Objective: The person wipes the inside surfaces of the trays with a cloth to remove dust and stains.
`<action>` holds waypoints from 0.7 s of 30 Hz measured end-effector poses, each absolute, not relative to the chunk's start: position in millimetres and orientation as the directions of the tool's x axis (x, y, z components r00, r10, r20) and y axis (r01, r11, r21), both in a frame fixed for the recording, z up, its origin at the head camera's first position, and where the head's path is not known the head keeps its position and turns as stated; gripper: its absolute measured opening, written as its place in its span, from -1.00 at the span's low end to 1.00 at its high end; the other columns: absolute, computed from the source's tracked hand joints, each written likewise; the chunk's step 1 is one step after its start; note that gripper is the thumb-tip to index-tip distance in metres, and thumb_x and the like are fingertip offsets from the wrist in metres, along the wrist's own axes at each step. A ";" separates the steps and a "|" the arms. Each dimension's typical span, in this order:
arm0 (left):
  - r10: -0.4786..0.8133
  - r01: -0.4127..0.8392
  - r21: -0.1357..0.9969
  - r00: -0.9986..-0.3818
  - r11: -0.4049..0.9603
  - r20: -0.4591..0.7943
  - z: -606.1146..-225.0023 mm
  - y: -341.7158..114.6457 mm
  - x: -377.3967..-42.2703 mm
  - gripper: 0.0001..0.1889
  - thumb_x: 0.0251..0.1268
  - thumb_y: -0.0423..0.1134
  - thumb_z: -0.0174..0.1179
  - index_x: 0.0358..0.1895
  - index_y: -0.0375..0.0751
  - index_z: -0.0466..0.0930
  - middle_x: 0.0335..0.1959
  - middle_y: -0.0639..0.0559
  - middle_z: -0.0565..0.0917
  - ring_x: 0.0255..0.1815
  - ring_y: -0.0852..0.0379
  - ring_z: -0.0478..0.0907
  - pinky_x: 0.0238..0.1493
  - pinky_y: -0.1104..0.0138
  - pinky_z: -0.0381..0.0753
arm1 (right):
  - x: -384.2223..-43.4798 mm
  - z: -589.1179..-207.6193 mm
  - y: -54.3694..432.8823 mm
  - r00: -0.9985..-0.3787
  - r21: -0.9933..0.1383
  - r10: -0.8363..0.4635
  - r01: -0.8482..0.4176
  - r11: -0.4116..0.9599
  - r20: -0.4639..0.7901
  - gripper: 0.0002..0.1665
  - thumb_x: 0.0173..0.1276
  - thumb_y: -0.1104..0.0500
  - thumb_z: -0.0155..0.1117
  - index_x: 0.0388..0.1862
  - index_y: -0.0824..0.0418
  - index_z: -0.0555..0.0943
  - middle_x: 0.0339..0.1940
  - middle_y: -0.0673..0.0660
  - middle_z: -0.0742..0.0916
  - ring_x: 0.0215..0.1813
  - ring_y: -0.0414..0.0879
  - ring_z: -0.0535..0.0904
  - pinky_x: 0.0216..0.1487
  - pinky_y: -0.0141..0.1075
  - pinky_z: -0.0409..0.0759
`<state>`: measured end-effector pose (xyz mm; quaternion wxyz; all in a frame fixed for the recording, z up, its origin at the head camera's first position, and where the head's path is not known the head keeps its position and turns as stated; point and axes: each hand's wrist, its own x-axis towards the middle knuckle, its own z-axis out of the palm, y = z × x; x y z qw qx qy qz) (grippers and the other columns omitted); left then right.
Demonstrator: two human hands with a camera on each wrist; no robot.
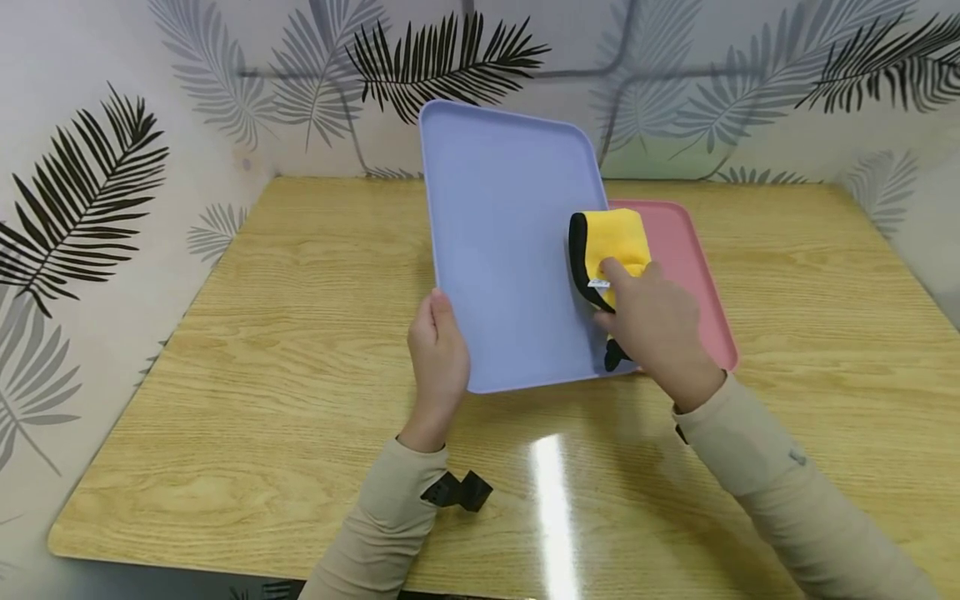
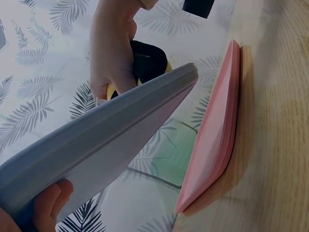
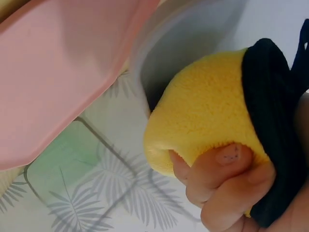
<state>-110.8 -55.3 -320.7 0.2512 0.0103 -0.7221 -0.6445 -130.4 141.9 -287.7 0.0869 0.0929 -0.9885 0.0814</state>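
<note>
A blue-lavender tray (image 1: 510, 250) is held up at a tilt above the table by my left hand (image 1: 441, 354), which grips its left edge with the thumb on the front and fingers curled behind, as the left wrist view shows. My right hand (image 1: 652, 321) holds a folded yellow cloth (image 1: 617, 233) with black trim against the tray's right side. Curled fingers (image 3: 227, 169) sink into the soft yellow cloth in the right wrist view. Partly hidden behind the blue tray, a pink tray (image 1: 686, 267) lies on the table.
The wooden table (image 1: 247, 375) reaches back to a wall (image 1: 675, 92) with a leaf pattern. A black wrist device (image 1: 457, 492) sits by the left sleeve. Light glares off the table near its front edge.
</note>
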 end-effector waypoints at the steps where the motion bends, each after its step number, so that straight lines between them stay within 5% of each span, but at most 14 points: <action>1: -0.337 0.312 0.935 -0.873 0.169 0.352 -320.6 -55.5 -110.9 -0.66 0.44 -0.31 -0.30 -0.57 -0.30 0.24 -0.68 0.06 0.17 -0.65 0.18 0.14 -0.59 0.39 0.16 | -130.7 -287.8 142.1 -0.969 -0.141 -0.167 -0.194 0.971 0.182 -0.50 0.08 0.12 0.34 -0.06 0.18 0.33 -0.55 0.28 0.39 -0.56 0.16 0.36 -0.78 -0.16 0.26; 11: -0.347 0.296 0.939 -0.874 0.175 0.341 -320.9 -55.7 -111.4 -0.66 0.44 -0.31 -0.31 -0.51 -0.37 0.29 -0.66 0.05 0.16 -0.60 0.15 0.15 -0.55 0.36 0.18 | -127.3 -291.8 127.4 -0.919 -0.101 -0.253 -0.295 0.950 0.303 -0.47 0.03 0.05 0.38 -0.06 0.16 0.39 -0.57 0.27 0.43 -0.72 0.07 0.30 -0.79 -0.17 0.26; 21: -0.371 0.290 0.944 -0.869 0.156 0.328 -322.5 -52.9 -111.9 -0.66 0.44 -0.30 -0.29 -0.53 -0.35 0.29 -0.65 0.05 0.22 -0.59 0.16 0.21 -0.55 0.36 0.22 | -110.5 -286.8 87.4 -0.756 -0.082 -0.400 -0.509 0.857 0.519 -0.41 -0.13 0.07 0.50 -0.14 0.16 0.42 -0.55 0.27 0.44 -0.85 -0.04 0.22 -0.85 -0.25 0.25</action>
